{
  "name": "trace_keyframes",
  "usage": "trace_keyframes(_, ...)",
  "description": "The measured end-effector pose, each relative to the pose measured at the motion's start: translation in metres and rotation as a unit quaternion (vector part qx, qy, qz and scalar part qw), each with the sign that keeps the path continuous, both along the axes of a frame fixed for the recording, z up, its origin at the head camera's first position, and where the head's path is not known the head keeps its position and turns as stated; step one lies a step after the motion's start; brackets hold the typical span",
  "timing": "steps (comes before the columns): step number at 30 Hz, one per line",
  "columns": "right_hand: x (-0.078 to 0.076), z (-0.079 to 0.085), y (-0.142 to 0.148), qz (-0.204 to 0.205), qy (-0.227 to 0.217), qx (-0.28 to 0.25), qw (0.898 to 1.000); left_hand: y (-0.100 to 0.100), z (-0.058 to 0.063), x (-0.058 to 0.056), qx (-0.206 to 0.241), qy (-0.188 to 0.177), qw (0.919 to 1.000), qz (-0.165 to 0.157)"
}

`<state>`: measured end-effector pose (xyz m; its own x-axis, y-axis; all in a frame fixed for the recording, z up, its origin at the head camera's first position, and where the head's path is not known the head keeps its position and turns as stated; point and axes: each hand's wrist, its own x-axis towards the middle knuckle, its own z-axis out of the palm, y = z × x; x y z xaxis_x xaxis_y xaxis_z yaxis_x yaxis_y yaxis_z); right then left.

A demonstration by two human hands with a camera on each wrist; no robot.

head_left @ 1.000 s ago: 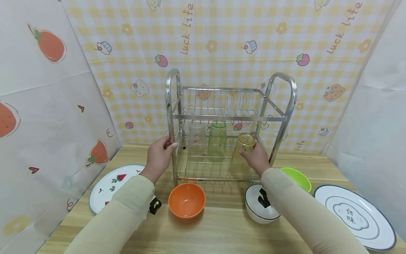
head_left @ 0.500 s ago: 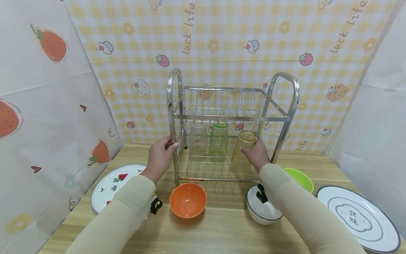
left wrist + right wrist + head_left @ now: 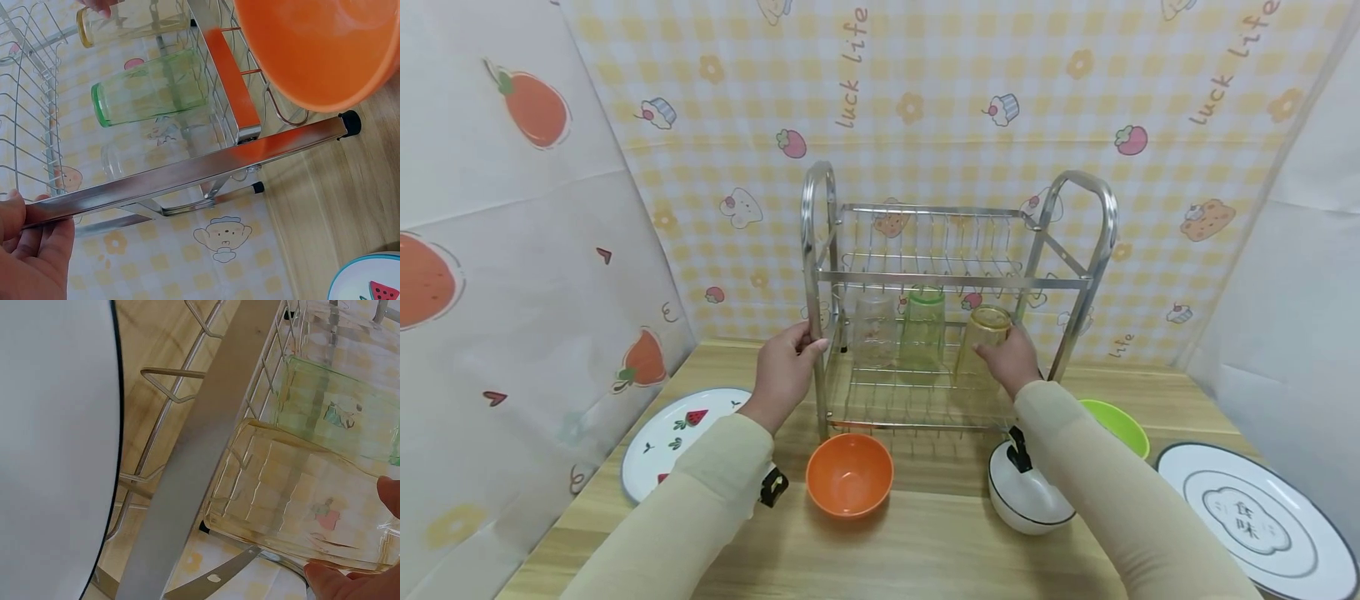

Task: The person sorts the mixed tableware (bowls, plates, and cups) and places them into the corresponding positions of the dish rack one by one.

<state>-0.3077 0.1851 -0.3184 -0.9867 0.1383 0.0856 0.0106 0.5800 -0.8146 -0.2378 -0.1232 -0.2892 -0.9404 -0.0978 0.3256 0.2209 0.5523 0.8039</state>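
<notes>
My left hand grips the front left post of a two-tier metal dish rack; the left wrist view shows thumb and fingers pinching that post. My right hand holds an upside-down amber glass at the right of the lower tier, its thumb on the near side. The right wrist view shows the glass between thumb and fingers, its rim by the rack's wire base. To its left stand a green glass and a clear glass, both inside the lower tier.
An orange bowl and a white bowl sit before the rack. A green bowl and a white oval plate lie to the right. On the left is a watermelon-patterned plate, partly behind the left sleeve.
The amber glass has shifted slightly left towards the green glass, with my right hand still around it. My left hand stays on the post. The whole view drifts slightly.
</notes>
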Motion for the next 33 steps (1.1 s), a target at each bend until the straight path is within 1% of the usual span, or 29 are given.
trace_keyframes(4, -0.001, 0.001, 0.000, -0.001, 0.003, -0.004, 1.000, 0.000, 0.000, 0.000, -0.001, -0.002, 1.0000, -0.001)
trace_keyframes(14, -0.004, 0.003, -0.001, -0.004, -0.012, 0.000, 1.000, 0.001, 0.000, 0.000, -0.002, -0.001, 1.0000, 0.004)
trace_keyframes(21, -0.007, 0.004, 0.000, 0.000, -0.014, 0.027, 1.000, 0.001, 0.000, 0.000, 0.001, -0.002, 1.0000, 0.005)
trace_keyframes(29, -0.017, 0.001, 0.000, -0.006, -0.015, 0.044, 0.999, 0.002, 0.000, 0.001, -0.006, -0.002, 0.9999, 0.008)
trace_keyframes(33, -0.019, 0.002, -0.002, -0.008, -0.017, 0.056, 0.998, 0.002, 0.000, 0.001, -0.009, -0.001, 0.9999, 0.009)
